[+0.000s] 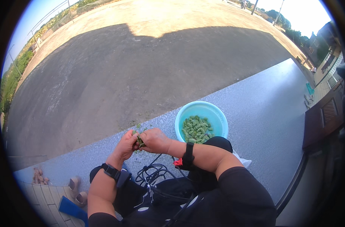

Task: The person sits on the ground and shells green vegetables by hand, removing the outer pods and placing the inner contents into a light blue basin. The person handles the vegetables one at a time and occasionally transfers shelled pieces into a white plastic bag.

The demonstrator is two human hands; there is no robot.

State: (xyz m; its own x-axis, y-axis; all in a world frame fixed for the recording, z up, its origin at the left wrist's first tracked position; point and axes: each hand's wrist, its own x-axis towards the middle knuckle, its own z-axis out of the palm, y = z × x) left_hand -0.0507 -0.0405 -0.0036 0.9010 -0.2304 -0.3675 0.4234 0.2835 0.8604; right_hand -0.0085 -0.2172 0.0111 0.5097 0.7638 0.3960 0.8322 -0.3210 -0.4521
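My left hand [128, 144] and my right hand [155, 140] meet in front of my lap, over the pale stone ledge. Between them is a green bean pod [139, 139], pinched by the fingers of both; my fingers partly cover it. Right of my hands a light turquoise plastic basin [224, 124] rests on the ledge, close to my knee. Many flat green bean pods [198, 127] lie in its bottom. Small green scraps [138, 125] are on the ledge just beyond my fingertips.
Black cables [154, 171] lie coiled between my legs. A pair of shoes [81, 197], a blue object [72, 208] and a heap of reddish tubers [40, 176] are at lower left. The ledge [260, 93] drops to shaded ground. A brown door [325, 116] stands at right.
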